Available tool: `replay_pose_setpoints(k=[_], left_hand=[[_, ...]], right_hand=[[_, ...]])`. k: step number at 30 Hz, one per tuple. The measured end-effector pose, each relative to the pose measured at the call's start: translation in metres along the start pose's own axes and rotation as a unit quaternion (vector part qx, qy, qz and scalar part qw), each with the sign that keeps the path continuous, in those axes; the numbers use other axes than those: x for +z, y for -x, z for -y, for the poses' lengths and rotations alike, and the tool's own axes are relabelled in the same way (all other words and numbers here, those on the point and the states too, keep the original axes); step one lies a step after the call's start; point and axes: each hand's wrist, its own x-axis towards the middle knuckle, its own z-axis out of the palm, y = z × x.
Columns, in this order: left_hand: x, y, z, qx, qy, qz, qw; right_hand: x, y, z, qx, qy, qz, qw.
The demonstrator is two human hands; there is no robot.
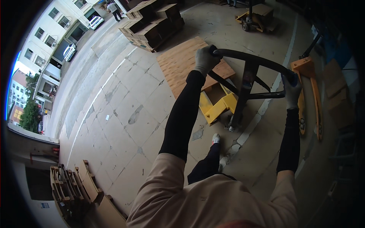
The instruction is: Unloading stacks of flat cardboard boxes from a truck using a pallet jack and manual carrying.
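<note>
While hands [249, 76] grip handle [253, 59], open floor [125, 110] leftward

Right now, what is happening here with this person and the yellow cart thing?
A person stands on a concrete floor and holds the black loop handle of a yellow pallet jack. The left hand and the right hand, both gloved, each close a grip on one end of the handle. The forks reach under a flat wooden board. A second yellow pallet jack stands to the right, and stacked cartons sit further ahead.
</note>
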Motion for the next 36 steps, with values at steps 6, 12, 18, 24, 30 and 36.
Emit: replay_pose_setpoints(k=[6, 12, 18, 24, 30, 36], left_hand=[[0.061, -0.072, 0.034, 0.013, 0.021, -0.015, 1.000], [0.087, -0.113, 0.059, -0.007, 0.078, 0.029, 0.996], [0.098, -0.123, 0.059, -0.004, 0.074, 0.055, 0.996], [0.116, -0.121, 0.031, -0.029, 0.063, 0.033, 0.997], [0.127, -0.110, -0.006, -0.093, 0.046, 0.010, 0.995], [0.130, -0.088, -0.062, -0.164, -0.081, -0.100, 0.978]], right_hand=[[0.020, -0.066, -0.045, 0.043, 0.020, -0.007, 0.999], [0.015, -0.090, -0.075, 0.056, 0.037, 0.039, 0.997], [0.020, -0.129, -0.098, 0.073, 0.060, 0.083, 0.992], [0.011, -0.185, -0.135, 0.100, 0.003, 0.151, 0.984], [0.013, -0.222, -0.157, 0.099, -0.084, 0.227, 0.965], [0.018, -0.256, -0.165, -0.005, -0.178, 0.362, 0.915]])
